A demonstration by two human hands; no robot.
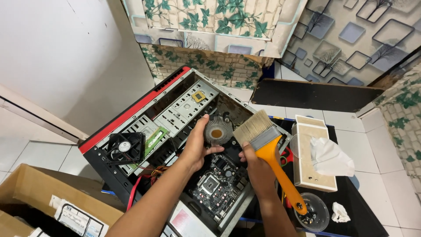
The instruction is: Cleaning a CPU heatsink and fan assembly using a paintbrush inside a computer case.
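Nearest the viewer, at the lower left, an open cardboard box (30,193) holds papers and dark items that cannot be made out. At the lower right, on the near edge of a black mat (359,206), a small clear bowl (312,211) contains a few small dark pieces, too small to identify; a crumpled tissue (340,213) lies just beside it.

Centre: an open computer case (131,116), red along its left edge, lies on its side over the tiled floor (377,173). Inside its near half sits the motherboard (218,184) with 1 bare processor socket. The right hand (258,169) is closed around the orange handle of a wide paintbrush (267,145), bristles pointing up and away, above the board's right edge. The left hand (196,147) pinches a round finned heatsink (218,130) between thumb and fingers, holding it over the middle of the case, just left of the bristles.

Further left in the case, a black fan (125,147) rests on the metal drive bays, with a green memory stick (154,139) just beside it.

Right of the case, a cream tissue box (310,171) stands on the mat with 1 white tissue (330,156) pulled up from it.
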